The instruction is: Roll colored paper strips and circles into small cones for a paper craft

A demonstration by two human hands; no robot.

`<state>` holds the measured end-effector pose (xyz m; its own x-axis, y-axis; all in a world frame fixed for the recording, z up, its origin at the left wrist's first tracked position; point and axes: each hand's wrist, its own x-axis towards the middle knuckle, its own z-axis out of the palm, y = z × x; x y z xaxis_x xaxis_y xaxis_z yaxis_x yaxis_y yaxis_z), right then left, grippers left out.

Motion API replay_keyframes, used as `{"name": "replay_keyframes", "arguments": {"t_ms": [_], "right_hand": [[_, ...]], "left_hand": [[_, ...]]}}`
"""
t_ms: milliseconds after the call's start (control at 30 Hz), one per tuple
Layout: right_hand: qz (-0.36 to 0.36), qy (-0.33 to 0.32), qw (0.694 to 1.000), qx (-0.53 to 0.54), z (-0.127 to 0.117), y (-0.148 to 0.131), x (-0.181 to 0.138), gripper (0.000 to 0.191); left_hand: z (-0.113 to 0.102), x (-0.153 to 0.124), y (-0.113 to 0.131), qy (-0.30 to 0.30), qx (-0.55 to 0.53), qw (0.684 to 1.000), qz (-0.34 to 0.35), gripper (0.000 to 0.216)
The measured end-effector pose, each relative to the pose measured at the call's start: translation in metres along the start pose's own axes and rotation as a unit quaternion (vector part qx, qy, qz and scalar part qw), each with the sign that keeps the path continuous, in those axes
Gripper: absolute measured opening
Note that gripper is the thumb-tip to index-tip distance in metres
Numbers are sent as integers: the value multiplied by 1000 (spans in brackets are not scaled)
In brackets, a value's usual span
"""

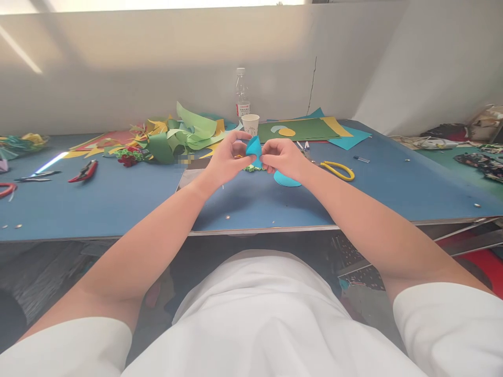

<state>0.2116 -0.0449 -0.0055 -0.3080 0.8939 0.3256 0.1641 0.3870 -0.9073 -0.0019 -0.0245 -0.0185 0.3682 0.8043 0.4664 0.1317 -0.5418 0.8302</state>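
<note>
Both of my hands meet over the middle of the blue table [118, 204]. My left hand [226, 159] and my right hand [283, 157] pinch a small piece of teal paper [254, 148] between their fingertips, holding it bent just above the tabletop. A teal paper semicircle [286, 179] lies flat under my right hand. A small green crinkled piece [251, 168] shows just below the held paper.
Yellow-handled scissors [338, 169] lie right of my right hand. A paper cup [250, 124] and a plastic bottle [242, 99] stand behind. Green and yellow paper scraps [181, 137] pile at the left, coloured sheets [306, 129] at the back right. Red-handled cutters [83, 172] lie far left.
</note>
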Motion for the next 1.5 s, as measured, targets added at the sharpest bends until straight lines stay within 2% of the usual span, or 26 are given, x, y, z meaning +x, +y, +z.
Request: {"name": "replay_keyframes", "arguments": {"t_ms": [367, 467, 633, 700, 800, 933, 1033, 1133, 1300, 1500], "right_hand": [[3, 16, 999, 37, 2, 3, 2, 9], [-6, 49, 998, 40, -1, 5, 5, 12], [-45, 142, 988, 43, -17, 7, 13, 19], [-56, 151, 986, 30, -22, 8, 15, 20], [-45, 102, 994, 9, -21, 10, 14, 22], [12, -2, 1000, -7, -12, 9, 8, 14], [13, -56, 997, -46, -8, 8, 3, 13], [5, -51, 997, -59, -7, 8, 1, 16], [-4, -35, 998, -49, -6, 9, 2, 19], [-10, -37, 996, -85, -9, 5, 2, 12]], "left_hand": [[-1, 0, -6, -44, -9, 998, -34, 58], [-2, -2, -8, -59, 25, 997, -49, 61], [-2, -4, -13, -114, 68, 990, -49, 71], [-1, -3, -14, -120, 66, 989, -46, 72], [-1, -2, -13, -108, 80, 990, -35, 70], [-3, -2, -9, -97, 112, 989, -14, 69], [-5, -3, -7, -98, 129, 987, -10, 71], [-4, -3, -8, -94, 131, 987, 1, 65], [0, -2, -10, -61, 66, 996, -24, 57], [1, -1, -10, -59, 40, 997, -36, 54]]}}
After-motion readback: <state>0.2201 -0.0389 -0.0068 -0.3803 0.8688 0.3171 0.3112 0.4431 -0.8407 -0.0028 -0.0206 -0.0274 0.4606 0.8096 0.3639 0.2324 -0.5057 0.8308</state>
